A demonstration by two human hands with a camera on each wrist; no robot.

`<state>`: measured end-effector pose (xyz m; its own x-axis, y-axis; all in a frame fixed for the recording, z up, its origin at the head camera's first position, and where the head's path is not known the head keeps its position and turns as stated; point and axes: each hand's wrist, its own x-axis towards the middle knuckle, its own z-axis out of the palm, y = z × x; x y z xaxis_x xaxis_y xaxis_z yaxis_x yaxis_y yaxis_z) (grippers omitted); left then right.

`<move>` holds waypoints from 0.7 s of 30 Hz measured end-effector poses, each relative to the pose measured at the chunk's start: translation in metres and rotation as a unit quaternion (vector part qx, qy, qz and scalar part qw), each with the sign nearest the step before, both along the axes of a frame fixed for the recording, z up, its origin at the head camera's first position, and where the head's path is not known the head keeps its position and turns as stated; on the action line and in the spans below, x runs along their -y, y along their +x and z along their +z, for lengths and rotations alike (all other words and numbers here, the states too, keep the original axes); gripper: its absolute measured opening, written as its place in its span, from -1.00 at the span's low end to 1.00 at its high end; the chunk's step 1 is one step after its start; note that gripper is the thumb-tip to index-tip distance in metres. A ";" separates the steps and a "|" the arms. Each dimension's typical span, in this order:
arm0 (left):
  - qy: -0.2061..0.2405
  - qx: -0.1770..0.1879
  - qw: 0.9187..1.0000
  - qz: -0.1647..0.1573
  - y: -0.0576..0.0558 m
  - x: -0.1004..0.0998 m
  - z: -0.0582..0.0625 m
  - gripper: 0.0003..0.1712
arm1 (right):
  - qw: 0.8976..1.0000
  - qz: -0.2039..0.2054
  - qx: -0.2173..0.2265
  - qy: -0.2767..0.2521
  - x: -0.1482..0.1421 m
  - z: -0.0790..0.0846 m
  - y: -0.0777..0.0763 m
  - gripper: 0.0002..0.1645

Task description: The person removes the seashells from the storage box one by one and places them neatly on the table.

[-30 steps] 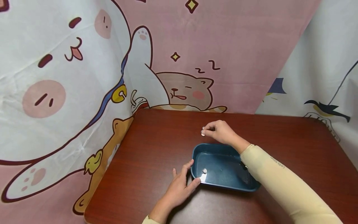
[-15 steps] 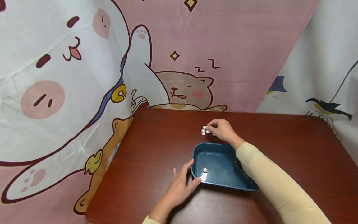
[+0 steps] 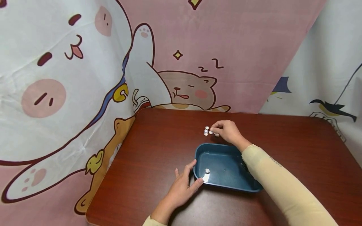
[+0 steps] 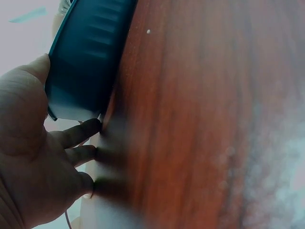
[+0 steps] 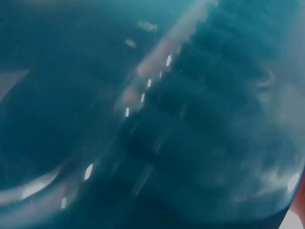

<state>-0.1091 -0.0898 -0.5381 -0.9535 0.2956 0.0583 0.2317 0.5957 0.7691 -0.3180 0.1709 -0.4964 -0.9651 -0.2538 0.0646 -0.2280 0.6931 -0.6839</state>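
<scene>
A blue rectangular tray (image 3: pixel 226 185) stands on the table, and one small white round piece (image 3: pixel 207 171) lies inside it. My left hand (image 3: pixel 182 187) rests at the tray's left end, thumb at the front rim and forefinger against the side. In the left wrist view, that hand (image 4: pixel 38 143) has its fingers fairly straight below the tray's wall (image 4: pixel 86 62). Beyond the tray, my right hand (image 3: pixel 227 131) pinches with thumb and forefinger at one of several small white round pieces (image 3: pixel 205 132) on the table. The right wrist view shows mostly the tray's ribbed blue wall (image 5: pixel 214 119), blurred.
The brown wooden table (image 3: pixel 158 141) runs back to a cartoon-printed cloth (image 3: pixel 240 47) hanging behind and at the left. The right forearm, in a pale yellow sleeve (image 3: pixel 282 179), crosses over the tray's right end.
My right hand has shifted slightly right along the white pieces, uncovering more of them at its fingertips. My left hand and the tray stay in place.
</scene>
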 end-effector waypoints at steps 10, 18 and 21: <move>-0.001 0.001 1.000 -0.001 0.000 0.000 0.000 -0.17 | 0.995 -0.011 -0.032 0.097 -0.028 0.006 -0.011 -0.74; -0.005 0.002 1.000 -0.005 -0.001 0.000 0.000 -0.16 | 0.978 0.035 -0.010 0.207 -0.026 0.002 -0.009 -0.84; -0.006 0.003 1.000 -0.004 -0.001 0.000 0.000 -0.16 | 0.970 0.040 -0.006 0.238 -0.024 0.000 -0.010 -0.89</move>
<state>-0.1102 -0.0901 -0.5384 -0.9513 0.3044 0.0494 0.2326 0.6032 0.7629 -0.3280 0.1951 -0.4959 -0.9410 -0.3315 -0.0679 -0.2996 0.9095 -0.2882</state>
